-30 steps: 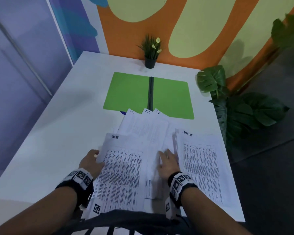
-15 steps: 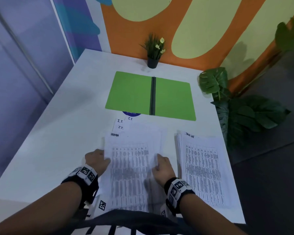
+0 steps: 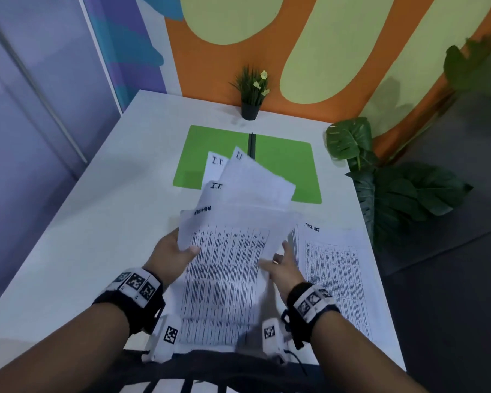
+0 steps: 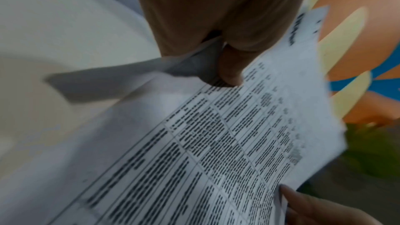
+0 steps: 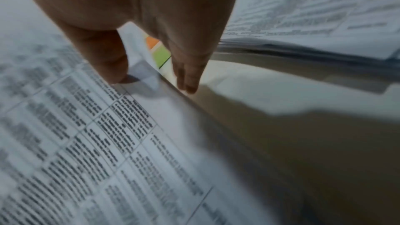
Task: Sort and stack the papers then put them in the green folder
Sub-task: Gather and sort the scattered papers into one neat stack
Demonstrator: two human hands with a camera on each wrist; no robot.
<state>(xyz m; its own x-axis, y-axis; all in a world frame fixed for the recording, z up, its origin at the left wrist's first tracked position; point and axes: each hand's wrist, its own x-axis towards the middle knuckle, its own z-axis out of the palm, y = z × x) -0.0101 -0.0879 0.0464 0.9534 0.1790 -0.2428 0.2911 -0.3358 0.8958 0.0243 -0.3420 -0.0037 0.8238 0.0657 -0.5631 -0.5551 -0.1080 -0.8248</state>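
Observation:
I hold a loose bundle of printed papers (image 3: 230, 251) raised off the white table (image 3: 97, 222). The front sheet is headed Admin, and sheets marked I.T. fan out behind its top. My left hand (image 3: 182, 249) grips the left edge with the thumb on top, as the left wrist view shows (image 4: 229, 73). My right hand (image 3: 278, 258) pinches the right edge, thumb on the print (image 5: 116, 73) and fingers along the edge. The green folder (image 3: 287, 168) lies open and flat at the back, partly hidden by the fanned sheets. A second stack headed Task List (image 3: 335, 276) rests on the table to the right.
A small potted plant (image 3: 251, 92) stands behind the folder against the orange wall. A large leafy plant (image 3: 394, 194) crowds the table's right edge. Bare tabletop stretches to the left of my hands.
The papers lay spread flat on the table. Both hands pushed them together and have lifted the bundle, whose top now tilts up in front of the folder.

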